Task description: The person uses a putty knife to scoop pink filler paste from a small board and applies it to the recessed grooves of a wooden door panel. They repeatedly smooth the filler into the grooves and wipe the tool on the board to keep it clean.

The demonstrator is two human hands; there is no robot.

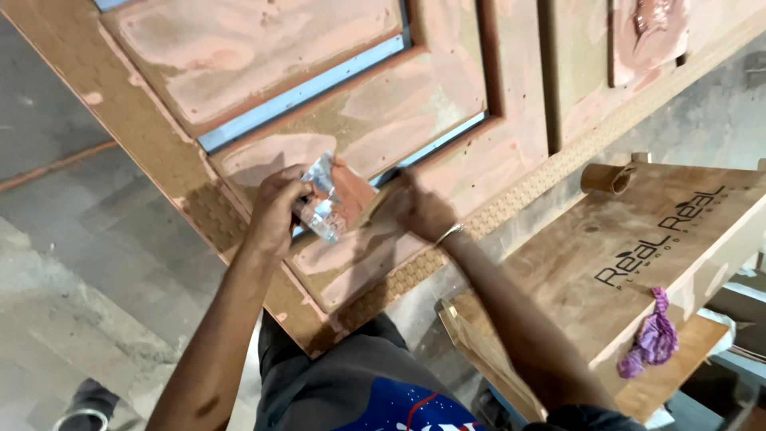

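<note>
Left hand [275,209] grips a clear plastic packet [321,209] smeared with reddish-brown putty, over a carved wooden door panel [375,104] patched with pink filler. Right hand [419,209], at the packet's 3 o'clock, presses a putty scraper [377,203] toward it. A purple rag [653,339] lies on a plywood board [638,239] at 4 o'clock.

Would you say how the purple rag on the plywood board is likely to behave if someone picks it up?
The purple rag lies crumpled in soft folds, so it would probably hang limp. It looks thin, so likely light. Draped near the edge of the plywood board, a push might slide it off.
</note>
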